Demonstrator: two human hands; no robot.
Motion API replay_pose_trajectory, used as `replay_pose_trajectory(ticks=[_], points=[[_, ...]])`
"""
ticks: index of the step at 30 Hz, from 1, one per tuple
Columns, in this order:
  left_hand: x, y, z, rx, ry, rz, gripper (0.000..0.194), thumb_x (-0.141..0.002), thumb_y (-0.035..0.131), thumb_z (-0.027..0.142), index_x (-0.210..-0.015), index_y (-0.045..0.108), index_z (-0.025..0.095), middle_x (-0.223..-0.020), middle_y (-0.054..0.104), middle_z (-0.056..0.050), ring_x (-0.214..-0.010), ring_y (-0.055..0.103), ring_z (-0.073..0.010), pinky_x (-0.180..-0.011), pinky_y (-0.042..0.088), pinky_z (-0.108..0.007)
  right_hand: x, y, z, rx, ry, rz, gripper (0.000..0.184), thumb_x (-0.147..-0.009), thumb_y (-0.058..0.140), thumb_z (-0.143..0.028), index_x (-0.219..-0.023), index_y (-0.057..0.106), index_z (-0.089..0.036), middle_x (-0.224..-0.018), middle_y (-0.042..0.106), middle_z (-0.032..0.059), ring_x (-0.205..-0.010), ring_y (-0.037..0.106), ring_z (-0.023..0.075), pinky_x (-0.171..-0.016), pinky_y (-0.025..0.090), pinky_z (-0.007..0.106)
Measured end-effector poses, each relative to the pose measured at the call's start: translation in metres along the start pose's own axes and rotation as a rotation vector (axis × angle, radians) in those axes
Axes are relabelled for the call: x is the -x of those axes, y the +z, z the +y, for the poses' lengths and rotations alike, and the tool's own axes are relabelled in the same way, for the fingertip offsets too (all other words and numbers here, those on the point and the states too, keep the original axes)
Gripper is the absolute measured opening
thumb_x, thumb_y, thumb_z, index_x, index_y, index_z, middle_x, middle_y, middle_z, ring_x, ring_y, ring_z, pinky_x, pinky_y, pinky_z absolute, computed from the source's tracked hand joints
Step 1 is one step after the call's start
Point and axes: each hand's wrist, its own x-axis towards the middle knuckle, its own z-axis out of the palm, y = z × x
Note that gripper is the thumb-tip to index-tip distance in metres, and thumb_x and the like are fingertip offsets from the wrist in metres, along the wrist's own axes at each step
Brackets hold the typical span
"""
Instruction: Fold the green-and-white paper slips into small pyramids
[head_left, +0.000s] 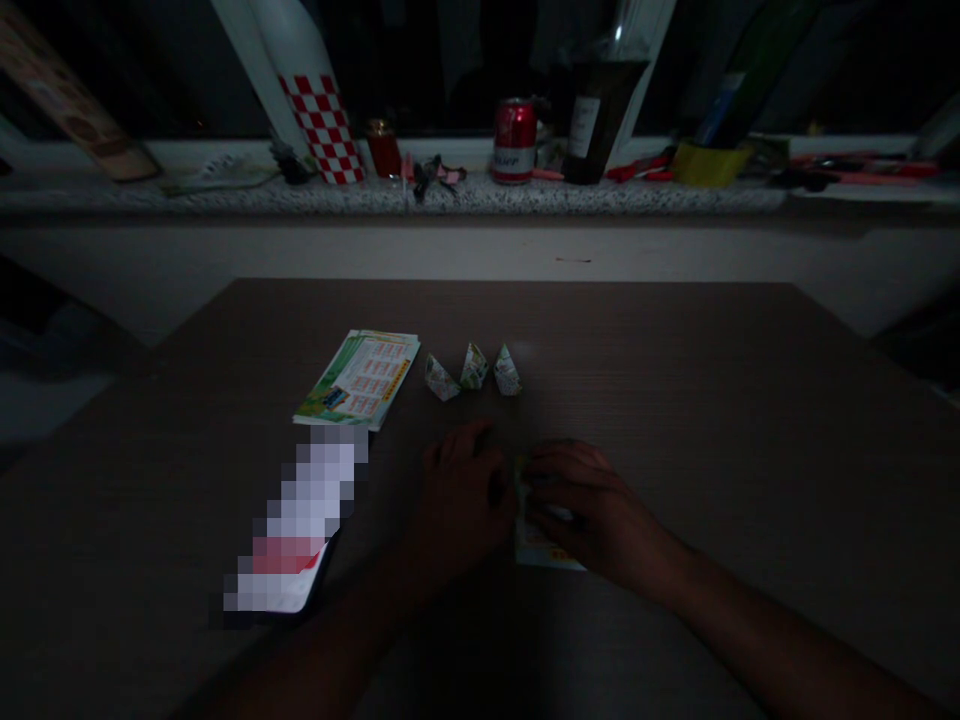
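A small printed paper sheet (551, 555) lies on the table under my right hand (581, 490). The fingers of that hand bend over the sheet and press on it, covering most of its upper part. Close to the sheet's left edge is my left hand (465, 485), its fingers curled; in the dim light I cannot make out what they hold, if anything. Beyond my hands stand three small folded paper pieces, a left one (441, 378), a middle one (474, 367) and a right one (507, 370). A stack of printed calendar cards (367, 380) sits to their left.
A lit phone (289, 595), its screen blurred out, lies left of my left arm on the wooden table (675, 380). Along the stone windowsill (450, 200) stand a checkered bottle (322, 125), a red can (514, 140), a dark bottle (589, 125) and a yellow holder (709, 165).
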Motion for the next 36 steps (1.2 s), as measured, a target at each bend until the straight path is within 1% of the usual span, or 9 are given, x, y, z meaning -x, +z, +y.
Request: replay_pose_trajectory(ticks=[5,11,16,23,28,36], points=[[0.0004,0.0007,-0.0002,-0.01,-0.001,0.002,0.001,-0.077,0.058,0.02,-0.078,0.058,0.019,-0.133,0.049,-0.012,-0.127,0.042,-0.028,-0.101,0.031,-0.05,0.0002,0.001,0.0013,0.01,-0.006,-0.004,0.009,-0.082,0.068,-0.021,-0.09,0.071,-0.022,-0.108,0.068,0.0063,-0.109,0.058,0.0241,-0.094,0.044,0.043],[0.0006,0.0015,0.0001,-0.007,0.007,0.0,0.003,-0.078,0.056,0.02,-0.081,0.059,0.019,-0.135,0.047,-0.012,-0.128,0.042,-0.0287,-0.101,0.032,-0.05,-0.0005,0.0002,-0.0004,0.0,0.002,0.0,0.011,-0.082,0.068,-0.02,-0.092,0.071,-0.022,-0.108,0.068,0.0061,-0.109,0.058,0.0239,-0.095,0.044,0.043],[-0.0002,0.0002,-0.0001,0.002,0.013,-0.014,0.005,-0.081,0.054,0.02,-0.081,0.059,0.019,-0.135,0.048,-0.012,-0.128,0.042,-0.0268,-0.102,0.031,-0.049,-0.0001,0.0003,0.0003,0.011,-0.003,-0.01,0.011,-0.081,0.069,-0.019,-0.091,0.071,-0.023,-0.108,0.068,0.0055,-0.108,0.058,0.0234,-0.095,0.044,0.043],[0.0,0.0002,-0.0007,0.011,0.023,-0.019,0.004,-0.08,0.054,0.019,-0.079,0.058,0.02,-0.136,0.048,-0.012,-0.129,0.041,-0.0273,-0.102,0.032,-0.051,0.0004,0.0014,0.0011,0.006,-0.011,0.001,0.01,-0.082,0.068,-0.02,-0.092,0.07,-0.023,-0.108,0.068,0.006,-0.11,0.058,0.0238,-0.094,0.044,0.043],[-0.0009,0.0009,-0.0032,0.031,0.021,-0.018,0.005,-0.08,0.054,0.018,-0.077,0.057,0.019,-0.135,0.049,-0.011,-0.129,0.042,-0.0265,-0.102,0.033,-0.049,0.0011,0.002,0.0013,-0.002,0.006,-0.006,0.012,-0.082,0.068,-0.02,-0.093,0.071,-0.023,-0.109,0.068,0.0049,-0.111,0.056,0.0241,-0.095,0.043,0.043],[-0.0013,0.0002,-0.0004,0.02,-0.006,-0.024,0.003,-0.077,0.058,0.019,-0.079,0.06,0.02,-0.135,0.048,-0.011,-0.129,0.041,-0.0272,-0.102,0.031,-0.05,-0.0009,-0.0005,-0.0012,0.003,0.002,-0.014,0.011,-0.082,0.068,-0.019,-0.092,0.071,-0.022,-0.108,0.068,0.006,-0.109,0.058,0.0237,-0.094,0.044,0.043]])
